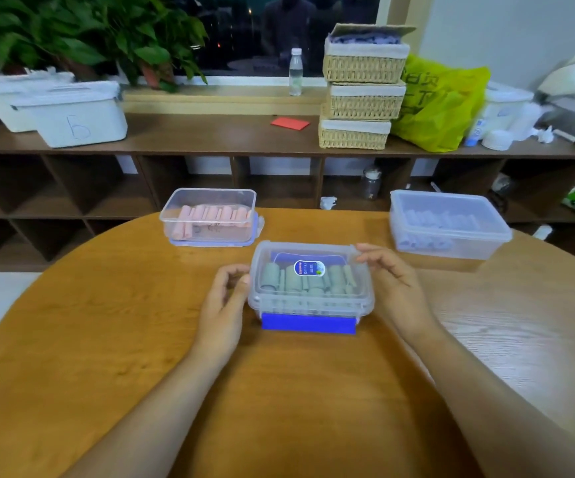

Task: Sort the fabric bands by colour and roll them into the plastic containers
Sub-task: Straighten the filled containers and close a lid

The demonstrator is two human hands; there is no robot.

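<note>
A clear plastic container (310, 305) with a lid on top and a blue clip flap at its front stands in the middle of the round table. Several rolled green bands (293, 281) show through the lid. My left hand (225, 305) is curled against the container's left side, fingers at the lid's rim. My right hand (391, 277) touches the lid's right far corner with spread fingers. An open container (210, 219) with rolled pink bands (210, 215) sits on its lid at the far left. A lidded container (448, 224) with pale purple rolls stands far right.
The wooden table (141, 339) ends just behind the far containers. Beyond it runs a low shelf unit with white bins (72, 112), stacked wicker baskets (361, 94), a water bottle (295, 72), a red card (290, 123) and a yellow-green bag (441, 101).
</note>
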